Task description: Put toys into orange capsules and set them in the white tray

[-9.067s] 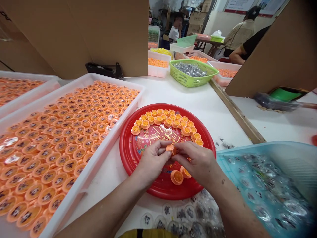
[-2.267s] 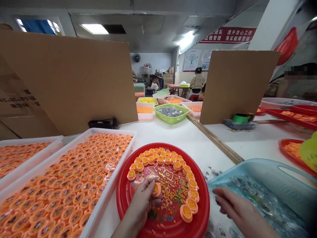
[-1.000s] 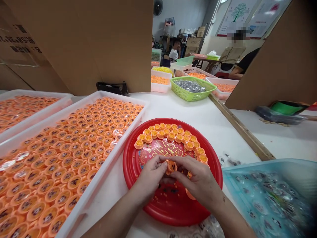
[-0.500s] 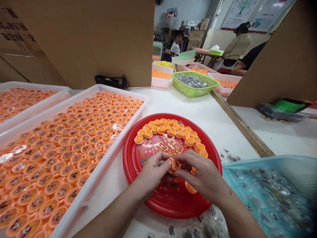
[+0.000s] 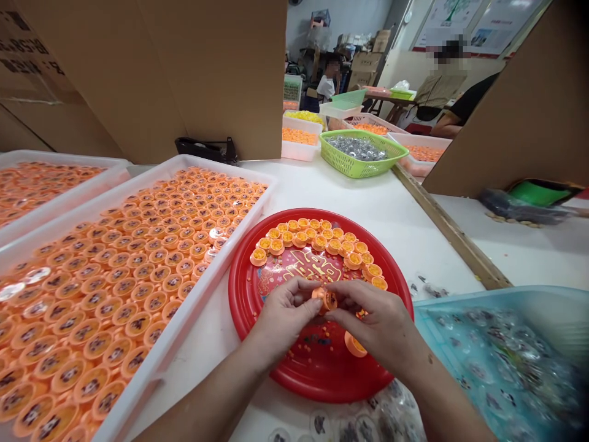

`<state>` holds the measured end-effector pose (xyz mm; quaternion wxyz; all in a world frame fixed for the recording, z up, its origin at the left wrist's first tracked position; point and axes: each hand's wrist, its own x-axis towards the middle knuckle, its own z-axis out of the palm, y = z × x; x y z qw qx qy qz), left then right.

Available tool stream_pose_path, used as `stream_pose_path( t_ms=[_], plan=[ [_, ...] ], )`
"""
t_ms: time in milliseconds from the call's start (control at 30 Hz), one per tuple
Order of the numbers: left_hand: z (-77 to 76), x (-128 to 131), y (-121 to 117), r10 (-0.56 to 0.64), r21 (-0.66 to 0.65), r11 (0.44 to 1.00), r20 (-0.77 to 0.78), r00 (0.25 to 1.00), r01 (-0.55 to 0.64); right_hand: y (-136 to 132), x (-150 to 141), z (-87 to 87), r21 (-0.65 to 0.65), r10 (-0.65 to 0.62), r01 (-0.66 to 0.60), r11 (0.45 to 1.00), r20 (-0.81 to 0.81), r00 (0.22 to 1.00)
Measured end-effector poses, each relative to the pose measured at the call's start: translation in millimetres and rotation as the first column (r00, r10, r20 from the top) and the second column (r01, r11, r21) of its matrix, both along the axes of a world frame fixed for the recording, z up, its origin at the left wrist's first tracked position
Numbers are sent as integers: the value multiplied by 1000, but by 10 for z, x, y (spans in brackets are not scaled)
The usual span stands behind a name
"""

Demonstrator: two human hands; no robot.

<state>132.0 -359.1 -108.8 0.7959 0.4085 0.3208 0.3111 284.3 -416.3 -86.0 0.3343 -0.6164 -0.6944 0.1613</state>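
Above the round red tray [image 5: 248, 307], my left hand [image 5: 288, 313] pinches a small orange cup-like piece [image 5: 326, 301] between thumb and fingers. My right hand [image 5: 372, 316] closes on the same piece from the other side. A dark print shows on the face of the held piece. Orange cups with yellow-orange bits inside [image 5: 319, 243] stand in a curved double row along the tray's far side. One more orange cup [image 5: 355, 345] sits under my right hand. Loose orange beads lie scattered on the tray floor.
At left, a white tray [image 5: 184, 161] holds many finished-looking orange pieces with printed faces. A blue bin [image 5: 442, 368] of clear printed discs stands at right, more discs [image 5: 363, 423] lie below the red tray. Behind are a green basket [image 5: 359, 169], cardboard panels [image 5: 207, 67] and other people.
Both hands stay over the red tray with the orange piece between them. The piece has turned slightly, and the fingers have shifted a little around it.
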Motion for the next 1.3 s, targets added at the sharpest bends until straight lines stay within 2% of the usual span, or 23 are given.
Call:
stream_pose_path(
  t_ms=[200,333,467,600,733,833,933,1033,1167,1300],
  plan=[
    [0,14,13,54,48,997,-8,999,-53,0,-49,-29,88,7,-16,996,101,995],
    [4,6,18,73,30,997,-27,997,-72,-5,-92,-46,116,4,-24,993,171,985],
    [37,-19,21,39,10,999,-15,999,-39,-9,-123,-69,162,-25,-10,987,217,976],
    [26,-15,16,-5,77,997,-62,998,9,-8,-152,-97,164,-22,-11,986,199,980],
    [1,-9,14,18,97,995,-83,996,-10,16,-126,-88,120,-28,21,993,57,998],
    [19,-25,27,42,137,990,-71,997,-32,41,-61,-81,3,-57,58,998,-109,992],
    [41,-40,45,89,161,984,-66,994,-77,62,-24,-113,-132,-38,-6,991,-327,944],
    [38,-43,63,108,190,978,-83,991,-91,73,-48,-159,-156,-40,-45,987,-502,864],
    [22,-58,78,129,265,959,-116,985,-95,68,-114,-171,-136,-52,-26,990,-540,840],
    [46,-94,76,115,355,934,-173,978,-47,52,-159,-156,-151,-41,-52,987,-551,833]
  ],
)
